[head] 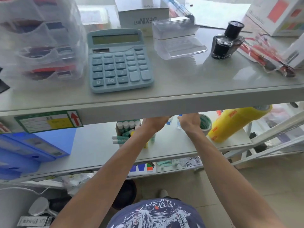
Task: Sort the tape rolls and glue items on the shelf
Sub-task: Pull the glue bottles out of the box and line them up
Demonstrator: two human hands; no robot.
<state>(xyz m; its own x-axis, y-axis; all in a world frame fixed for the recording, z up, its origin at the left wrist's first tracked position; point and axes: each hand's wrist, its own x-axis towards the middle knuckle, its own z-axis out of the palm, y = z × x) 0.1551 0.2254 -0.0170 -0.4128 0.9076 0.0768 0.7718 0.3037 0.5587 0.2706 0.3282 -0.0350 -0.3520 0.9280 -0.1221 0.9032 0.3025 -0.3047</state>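
Both my hands reach into the middle shelf (92, 150), under the front edge of the top shelf, which hides their fingers. My left hand (153, 123) is right of a box of white-capped green glue sticks (127, 127); two more glue sticks (119, 139) lie flat in front of it. My right hand (190, 121) is beside a green-and-white tape roll (205, 125). A small clear glue bottle with a blue cap (179, 121) stands between the hands. A stack of yellow tape rolls (233, 122) lies on its side at the right. What the fingers hold is hidden.
The top shelf carries a blue calculator (118, 61), a clear drawer unit (41, 40), clear card holders (177, 40), an ink bottle (227, 40) and boxes. Blue file boxes (31, 150) sit on the middle shelf's left. A white metal frame (271, 139) stands at the right.
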